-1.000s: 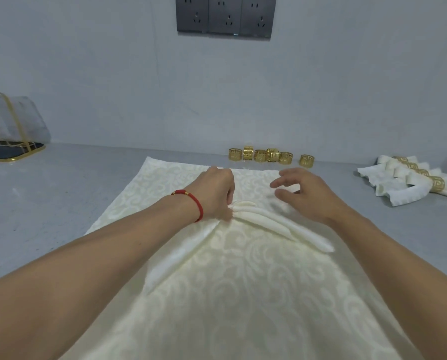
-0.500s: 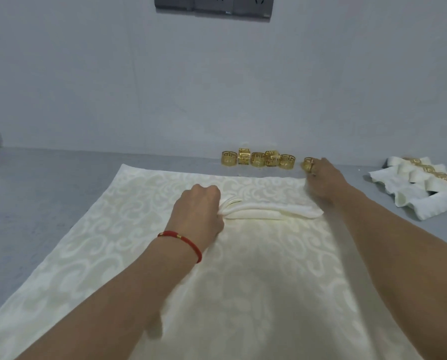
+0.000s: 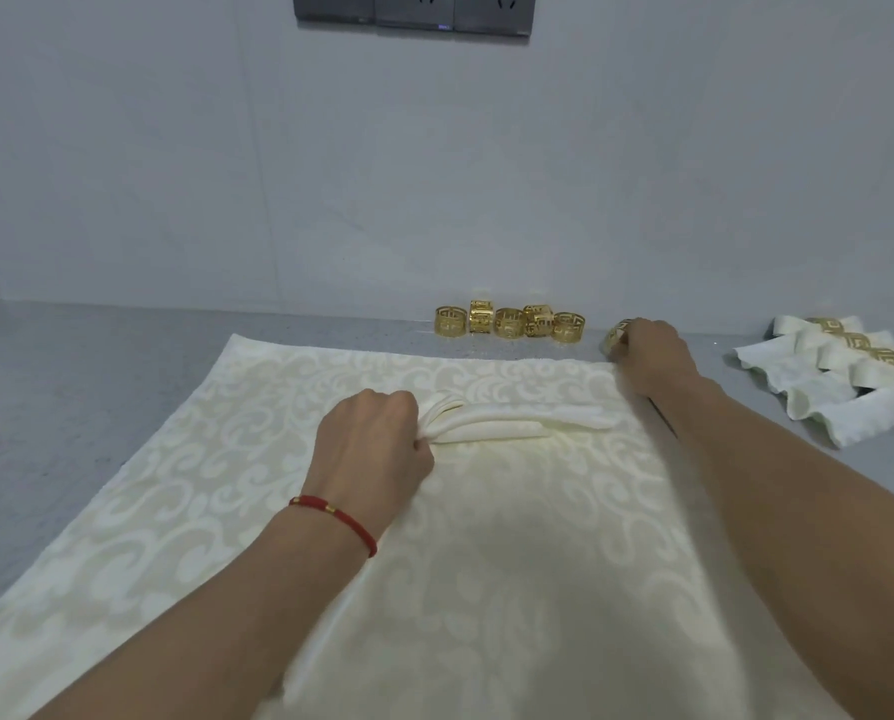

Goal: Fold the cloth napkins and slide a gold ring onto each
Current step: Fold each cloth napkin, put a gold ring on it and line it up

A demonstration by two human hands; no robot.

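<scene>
A cream napkin (image 3: 507, 426), pleated into a narrow strip, lies across a large patterned cream cloth (image 3: 216, 491). My left hand (image 3: 369, 449), with a red cord bracelet on its wrist, pinches the strip's left end. At the cloth's far right corner my right hand (image 3: 650, 358) grips a gold ring (image 3: 613, 337), tilted off the table. Several more gold rings (image 3: 509, 322) stand in a row by the wall.
Several folded napkins with gold rings (image 3: 845, 376) lie in a pile at the right on the grey table (image 3: 70, 366). A white wall rises just behind the rings, with dark sockets (image 3: 413, 13) at the top.
My right hand left the napkin, reached to the far right and took hold of the lone gold ring. My left hand kept its pinch on the strip's end.
</scene>
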